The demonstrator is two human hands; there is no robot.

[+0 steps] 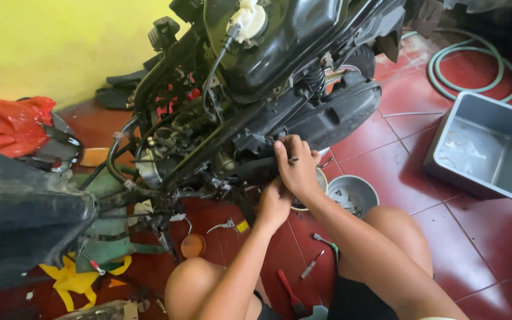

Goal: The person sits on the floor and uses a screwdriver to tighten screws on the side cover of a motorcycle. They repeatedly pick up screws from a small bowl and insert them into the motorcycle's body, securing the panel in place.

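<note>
**A:** So what are the hands up to here?

**B:** Both are pressed up against the stripped scooter (250, 89), down low on the engine (303, 118) side. The right hand (296, 169) lies flat on the black casing, fingers (285, 145) spread and curled over its edge, with a thin dark tool (293, 159) pinched between them. Can't make out what kind of tool it is, too small.

**A:** And the left one?

**B:** The left hand (274, 204) sits just below and behind the right one, tucked under the casing. Its fingers are hidden by the right wrist, so I can't tell if they're clenched on something or loose.

**A:** What's lying around?

**B:** Just right of the fingers there's a small grey bowl (352, 194) with bolts in it, and a yellow-rimmed dish (321, 178) half hidden behind the right wrist. Further right, well apart, is a grey tub (486, 145), and above that a green hose (463, 65) coiled on the red floor (398, 142). Below the hands, between the knees, are a red-handled screwdriver (288, 293), a smaller screwdriver (312, 265) and a green-handled tool (327, 243). Left of the left hand lie a brake lever (221, 226) and an orange lid (192, 245). Way off left: a red bag (13, 124) by the yellow wall (60, 41).
</note>
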